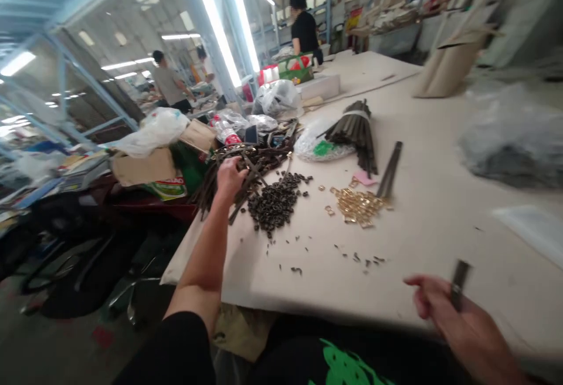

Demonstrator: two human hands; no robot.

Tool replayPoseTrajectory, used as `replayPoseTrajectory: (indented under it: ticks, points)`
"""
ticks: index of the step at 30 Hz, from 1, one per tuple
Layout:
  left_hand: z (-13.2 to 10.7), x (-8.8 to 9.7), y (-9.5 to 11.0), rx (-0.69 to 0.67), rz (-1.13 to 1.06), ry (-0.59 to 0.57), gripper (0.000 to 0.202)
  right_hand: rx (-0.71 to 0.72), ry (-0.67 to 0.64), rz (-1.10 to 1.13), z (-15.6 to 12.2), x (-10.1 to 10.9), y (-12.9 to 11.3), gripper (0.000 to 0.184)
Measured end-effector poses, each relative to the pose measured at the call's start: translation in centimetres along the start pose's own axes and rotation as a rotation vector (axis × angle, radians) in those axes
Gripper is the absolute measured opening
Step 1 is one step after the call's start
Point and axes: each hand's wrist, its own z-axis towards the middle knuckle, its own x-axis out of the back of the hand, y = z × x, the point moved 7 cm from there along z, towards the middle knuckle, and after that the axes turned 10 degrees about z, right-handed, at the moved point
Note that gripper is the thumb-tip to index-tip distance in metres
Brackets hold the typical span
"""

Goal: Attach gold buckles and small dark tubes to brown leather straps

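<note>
L hand [229, 178] is curling over a tangle of dark strips [253, 165] at centre left, fingers closing down on them; firmness of hold n/d. R hand [468, 329] is pinching one dark strip [458, 285] at lower right, index extended, view blurred. Loose dark eyelets [272, 206] are lying just right of L hand on beige table [316, 282], gold buckles [357, 206] further right, tied strip bundle [354, 132] above them. Co-worker [303, 30] is standing at far end, upper centre.

Blue steel racking [92, 83] under fluorescent tubes [214, 21]
</note>
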Motion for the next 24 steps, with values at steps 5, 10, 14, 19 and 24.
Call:
replayPoseTrajectory:
  ticks: [5,10,14,19,24]
  points:
    - [-7.4,-2.0,9.7,-0.159,-0.725,-0.269,0.042,-0.278,-0.519,0.387,-2.0,-5.0,-2.0,0.049]
    - [-20.6,-5.4,19.9,-0.279,-1.022,-0.813,0.043,-0.333,-0.746,0.468,-4.2,-7.2,-3.3,0.044]
    - [-24.7,-6.8,22.7,-0.21,-1.134,-0.949,0.03,-0.306,-0.845,0.456,-5.4,-7.9,-3.4,0.039]
    - [-26.1,-7.9,22.2,0.038,-1.257,-1.036,0.028,-0.235,-0.707,0.517,-5.7,-6.6,-3.8,0.024]
    - [-27.1,-8.0,21.4,0.134,-1.269,-1.026,0.026,-0.19,-0.552,0.455,-6.8,-3.7,-4.4,0.024]
